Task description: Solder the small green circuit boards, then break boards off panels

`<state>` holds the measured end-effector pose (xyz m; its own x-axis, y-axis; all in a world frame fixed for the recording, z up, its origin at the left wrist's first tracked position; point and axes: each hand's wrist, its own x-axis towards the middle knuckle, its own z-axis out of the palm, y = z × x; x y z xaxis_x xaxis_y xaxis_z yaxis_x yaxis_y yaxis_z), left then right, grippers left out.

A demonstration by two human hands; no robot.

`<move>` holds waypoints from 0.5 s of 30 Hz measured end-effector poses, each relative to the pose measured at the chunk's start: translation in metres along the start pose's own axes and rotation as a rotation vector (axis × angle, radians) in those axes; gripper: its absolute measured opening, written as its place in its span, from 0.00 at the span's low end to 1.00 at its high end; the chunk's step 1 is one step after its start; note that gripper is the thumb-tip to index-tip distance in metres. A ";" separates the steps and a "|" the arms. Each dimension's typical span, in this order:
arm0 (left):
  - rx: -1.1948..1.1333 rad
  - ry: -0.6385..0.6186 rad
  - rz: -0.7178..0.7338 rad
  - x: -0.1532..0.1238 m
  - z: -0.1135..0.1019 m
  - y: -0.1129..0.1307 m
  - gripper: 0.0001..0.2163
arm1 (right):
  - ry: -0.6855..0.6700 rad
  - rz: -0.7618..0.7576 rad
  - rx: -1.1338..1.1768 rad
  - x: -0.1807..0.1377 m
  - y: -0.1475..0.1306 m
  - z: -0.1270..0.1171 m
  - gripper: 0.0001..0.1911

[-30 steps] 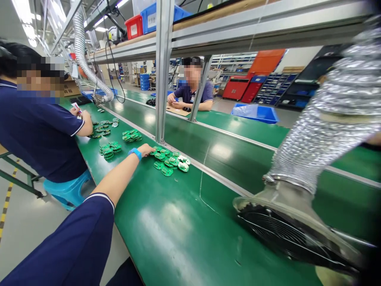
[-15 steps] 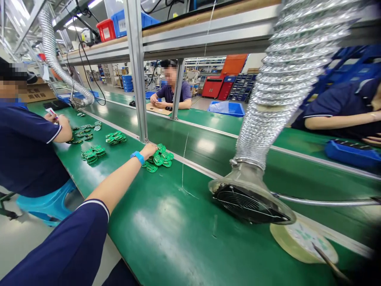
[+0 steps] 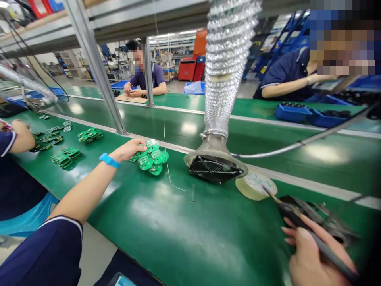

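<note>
My left hand (image 3: 133,148), with a blue band at the wrist, reaches out over the green bench. Its fingers are closed on the edge of a green circuit board (image 3: 145,162) at a cluster of such boards. Whether that board is lifted clear of the others, I cannot tell. At the lower right my right hand (image 3: 312,254) grips a soldering iron (image 3: 297,222) like a pen, its tip pointing up and left. Just beyond the tip lies a roll of clear tape (image 3: 248,190). A dark metal holder (image 3: 336,224) stands behind the iron, partly hidden by it.
A fume extractor head (image 3: 217,169) hangs low on a silver duct (image 3: 224,75). Thin wire (image 3: 165,139) dangles near the boards. More circuit boards (image 3: 66,157) lie in piles at left. A metal post (image 3: 95,71) rises behind my left hand. Co-workers sit left and across.
My view has swung to the right. My right hand and more of the soldering iron have come into sight. My left hand stays at the boards, now with its fingers on one's edge.
</note>
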<state>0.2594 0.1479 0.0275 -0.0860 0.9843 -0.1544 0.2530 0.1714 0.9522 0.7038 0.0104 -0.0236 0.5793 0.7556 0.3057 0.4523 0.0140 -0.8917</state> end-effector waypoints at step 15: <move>0.118 -0.613 0.083 -0.066 0.189 0.021 0.03 | 0.110 -0.112 0.114 -0.003 0.011 0.006 0.19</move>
<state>0.4524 0.0943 0.0080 0.4979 0.8340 -0.2378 0.3425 0.0628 0.9374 0.7024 0.0124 -0.0363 0.6032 0.6691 0.4341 0.4421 0.1726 -0.8802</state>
